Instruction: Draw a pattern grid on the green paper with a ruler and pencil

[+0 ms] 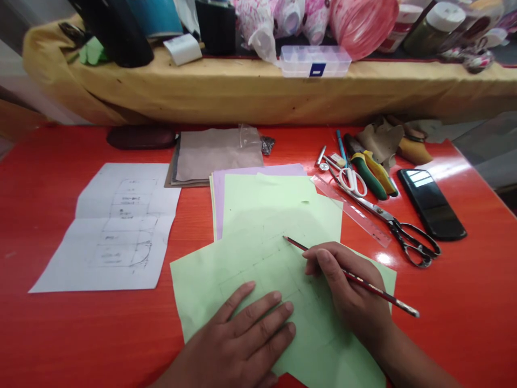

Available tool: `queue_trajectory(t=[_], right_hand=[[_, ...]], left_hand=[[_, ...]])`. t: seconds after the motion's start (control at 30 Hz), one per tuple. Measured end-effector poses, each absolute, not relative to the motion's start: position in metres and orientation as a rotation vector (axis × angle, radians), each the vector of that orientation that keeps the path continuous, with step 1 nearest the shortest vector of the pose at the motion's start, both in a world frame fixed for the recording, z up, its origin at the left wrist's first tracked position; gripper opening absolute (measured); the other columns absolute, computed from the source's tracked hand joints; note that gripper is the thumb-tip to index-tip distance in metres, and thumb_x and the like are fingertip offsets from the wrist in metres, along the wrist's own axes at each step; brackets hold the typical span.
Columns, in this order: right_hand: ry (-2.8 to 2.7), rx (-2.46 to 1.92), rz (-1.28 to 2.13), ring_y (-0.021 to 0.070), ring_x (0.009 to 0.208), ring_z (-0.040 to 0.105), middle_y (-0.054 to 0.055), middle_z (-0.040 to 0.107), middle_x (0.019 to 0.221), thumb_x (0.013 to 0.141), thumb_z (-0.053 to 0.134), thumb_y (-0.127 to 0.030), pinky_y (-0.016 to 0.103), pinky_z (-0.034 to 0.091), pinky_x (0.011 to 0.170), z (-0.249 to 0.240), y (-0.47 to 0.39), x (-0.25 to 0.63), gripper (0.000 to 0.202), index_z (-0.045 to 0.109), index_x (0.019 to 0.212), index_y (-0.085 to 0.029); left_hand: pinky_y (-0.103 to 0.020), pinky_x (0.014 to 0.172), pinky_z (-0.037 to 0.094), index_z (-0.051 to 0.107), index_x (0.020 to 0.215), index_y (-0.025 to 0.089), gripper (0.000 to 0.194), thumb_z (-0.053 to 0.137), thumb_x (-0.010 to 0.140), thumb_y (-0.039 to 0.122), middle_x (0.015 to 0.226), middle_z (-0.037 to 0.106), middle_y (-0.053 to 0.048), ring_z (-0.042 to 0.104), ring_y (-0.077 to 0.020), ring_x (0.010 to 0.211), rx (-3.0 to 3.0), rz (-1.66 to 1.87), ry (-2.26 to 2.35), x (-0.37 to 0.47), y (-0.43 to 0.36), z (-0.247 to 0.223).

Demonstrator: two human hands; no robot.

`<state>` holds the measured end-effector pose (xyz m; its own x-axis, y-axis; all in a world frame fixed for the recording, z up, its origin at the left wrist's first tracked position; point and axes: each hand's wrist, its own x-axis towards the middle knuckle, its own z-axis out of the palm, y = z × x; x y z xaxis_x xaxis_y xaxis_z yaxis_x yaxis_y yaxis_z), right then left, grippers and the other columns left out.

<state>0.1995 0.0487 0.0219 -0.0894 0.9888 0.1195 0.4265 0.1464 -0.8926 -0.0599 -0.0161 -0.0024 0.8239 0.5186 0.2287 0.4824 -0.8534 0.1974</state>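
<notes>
My right hand (351, 291) is closed round a dark red pencil (375, 289), its tip at or just above a sheet of green paper (197, 285). Faint ruled pencil lines run across that sheet. Flat on the sheet's lower left part lies my left hand (250, 334), fingers spread. Under the sheet's far edge are more green sheets (262, 199) and a lilac sheet (218, 210). To the left, a creased white sheet (92, 231) carries a hand-drawn outline with small writing that I cannot read.
Right of the paper lie a clear ruler (355, 213), large black-handled scissors (393, 221), small white-handled scissors (353, 182), pliers (371, 175) and a phone (432, 205). Brown fabric pieces (218, 153) and a dark case (141, 137) lie behind. A yellow-draped shelf (242, 91) holds bottles and a plastic box (315, 60).
</notes>
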Motion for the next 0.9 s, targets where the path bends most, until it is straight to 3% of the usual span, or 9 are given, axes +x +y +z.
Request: queue_trajectory(t=[0.37, 0.9], right_hand=[[-1.637, -1.397, 0.907, 0.0143, 0.065, 0.071, -0.001, 0.076, 0.074, 0.111, 0.059, -0.031, 0.025, 0.058, 0.061, 0.025, 0.049, 0.198, 0.028, 0.081, 0.096, -0.024], [-1.661, -1.413, 0.9, 0.0151, 0.065, 0.072, 0.0, 0.076, 0.074, 0.111, 0.059, -0.033, 0.025, 0.057, 0.06, 0.025, 0.049, 0.198, 0.028, 0.081, 0.096, -0.023]], left_hand=[[-0.054, 0.141, 0.006, 0.066, 0.151, 0.025, 0.04, 0.05, 0.117, 0.038, 0.167, 0.057, 0.001, 0.04, -0.0238, 0.163, 2.881, 0.391, 0.798, -0.06, -0.014, -0.001], [-0.057, 0.141, 0.012, 0.07, 0.145, 0.024, 0.04, 0.051, 0.116, 0.042, 0.167, 0.058, -0.002, 0.04, -0.0265, 0.163, 2.853, 0.627, 0.817, -0.056, -0.02, -0.022]])
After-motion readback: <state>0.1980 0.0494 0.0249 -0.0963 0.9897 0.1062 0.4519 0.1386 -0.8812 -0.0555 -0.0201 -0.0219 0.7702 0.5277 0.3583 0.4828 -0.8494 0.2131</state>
